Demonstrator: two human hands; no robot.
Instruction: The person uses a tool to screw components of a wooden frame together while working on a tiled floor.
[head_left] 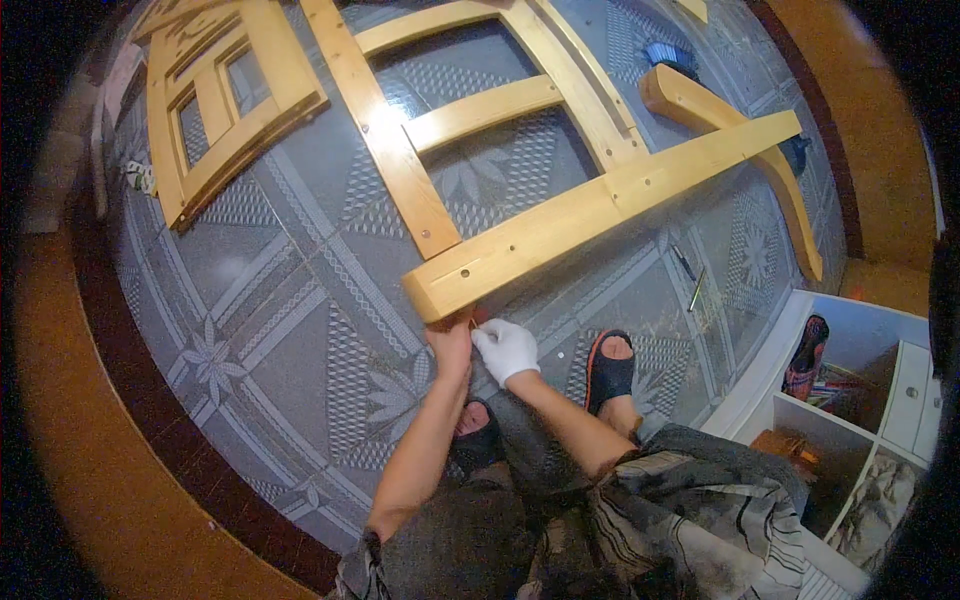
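Bare left hand [452,345] and white-gloved right hand [506,348] were pinched at end of varnished wooden chair frame [560,222]; what was gripped could not be told. Frame judged stiff, heavy, slick; best held by rail.

Both forearms up from lower edge, converging at centre. Left hand [452,345] bare, fingers curled, knuckles up. Right hand [506,349] in white glove, fingers bent, just beside left, nearly touching. Left arm straight, bare; right arm angled in from right, elbow bent.
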